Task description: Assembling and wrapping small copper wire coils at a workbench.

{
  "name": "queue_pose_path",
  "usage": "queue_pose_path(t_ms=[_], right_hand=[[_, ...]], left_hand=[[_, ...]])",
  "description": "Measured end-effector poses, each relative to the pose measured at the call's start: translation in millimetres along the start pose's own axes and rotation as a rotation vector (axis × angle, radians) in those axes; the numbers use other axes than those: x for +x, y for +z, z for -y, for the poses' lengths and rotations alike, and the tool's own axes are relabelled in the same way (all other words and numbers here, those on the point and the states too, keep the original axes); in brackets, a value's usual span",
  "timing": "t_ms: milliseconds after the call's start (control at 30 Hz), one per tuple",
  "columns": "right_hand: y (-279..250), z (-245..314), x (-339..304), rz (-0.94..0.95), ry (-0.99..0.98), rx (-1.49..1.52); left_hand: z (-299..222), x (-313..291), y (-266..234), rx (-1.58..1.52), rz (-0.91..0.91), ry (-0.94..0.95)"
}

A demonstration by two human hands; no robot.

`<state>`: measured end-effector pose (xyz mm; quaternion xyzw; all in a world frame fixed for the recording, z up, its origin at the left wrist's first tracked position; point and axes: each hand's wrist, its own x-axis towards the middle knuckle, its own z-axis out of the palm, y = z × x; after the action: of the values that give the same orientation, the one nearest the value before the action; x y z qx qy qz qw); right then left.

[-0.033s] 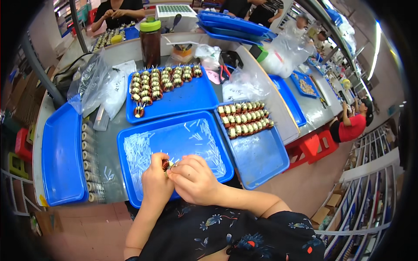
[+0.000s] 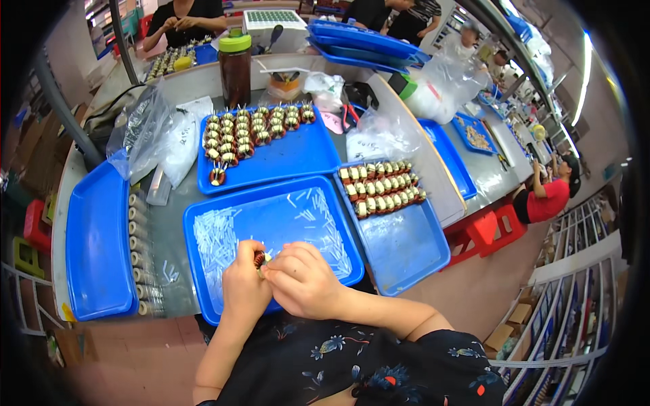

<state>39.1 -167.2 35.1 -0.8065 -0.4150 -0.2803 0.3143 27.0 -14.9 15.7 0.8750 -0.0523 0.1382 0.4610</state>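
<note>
In the head view, a small copper-brown wound coil (image 2: 259, 258) is held above the near part of a blue tray (image 2: 271, 227). It is gripped narrowly between the thumb and fingers of the left hand (image 2: 245, 284), and much of it is hidden by them. The thumb and fingers of the right hand (image 2: 305, 281) are drawn together in a pinch at the coil's right side; whether the coil itself or some small piece is pinched there cannot be told.

In the tray below the hands, short clear tubes (image 2: 215, 237) are heaped on the left and scattered along the right. Just beyond it, rows of wound coils with pale centres (image 2: 237, 135) are stood in a second blue tray (image 2: 305, 145). To the right, three rows of similar coils (image 2: 382, 187) are set in the far half of a third blue tray (image 2: 409, 254). On the left, a row of pale spools (image 2: 139, 259) is lined up beside a fourth blue tray (image 2: 98, 250). Behind, a green-lidded bottle (image 2: 235, 74) and red-handled pliers (image 2: 349, 116) are seen.
</note>
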Motion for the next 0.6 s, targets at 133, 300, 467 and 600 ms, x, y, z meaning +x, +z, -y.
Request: queue_pose_path(t_ms=[133, 300, 467, 600], right_hand=[[-12.6, -25.8, 6.9, 0.108, 0.061, 0.227], [-25.7, -28.2, 11.5, 0.216, 0.007, 0.347], [-21.9, -23.1, 3.8, 0.174, 0.190, 0.414], [-20.9, -21.7, 0.1, 0.164, 0.267, 0.475]], left_hand=[[-7.4, 4.3, -9.6, -0.086, 0.238, -0.002], [-13.8, 1.9, -21.2, -0.030, 0.378, 0.015], [-19.2, -1.7, -14.8, -0.145, 0.263, 0.012], [-14.1, -3.4, -10.4, -0.255, 0.280, 0.007]])
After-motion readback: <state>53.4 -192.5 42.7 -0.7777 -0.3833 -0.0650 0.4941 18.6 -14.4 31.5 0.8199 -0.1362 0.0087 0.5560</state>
